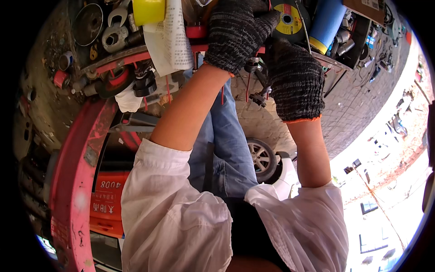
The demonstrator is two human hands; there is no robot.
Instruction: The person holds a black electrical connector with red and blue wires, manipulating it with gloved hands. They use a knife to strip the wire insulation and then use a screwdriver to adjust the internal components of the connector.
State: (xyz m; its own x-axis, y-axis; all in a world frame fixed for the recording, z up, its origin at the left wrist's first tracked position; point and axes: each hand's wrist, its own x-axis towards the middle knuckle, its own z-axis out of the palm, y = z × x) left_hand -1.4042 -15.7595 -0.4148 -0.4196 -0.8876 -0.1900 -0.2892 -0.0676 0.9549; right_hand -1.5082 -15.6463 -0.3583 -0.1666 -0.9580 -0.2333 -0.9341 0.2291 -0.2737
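Both hands wear dark knit gloves with orange cuffs. My left hand (pixel 235 34) reaches over a red-edged tool tray (pixel 113 61), between a white printed sheet (pixel 167 41) and a yellow-centred cutting disc (pixel 292 22); its fingertips are obscured at the upper edge. My right hand (pixel 294 81) is at the tray's front lip with fingers curled down, below the disc and a thin metal rod (pixel 302 27); what it holds is hidden. Dark metal fittings (pixel 258 97) hang just left of it.
A blue cylinder (pixel 326 22), yellow container (pixel 147 9), wrenches (pixel 115 36) and other tools crowd the tray. At lower left stand a red metal frame (pixel 77 181) and orange-red case (pixel 108 199). My jeans-clad legs are below, beside a wheel (pixel 260 158) on the paved ground.
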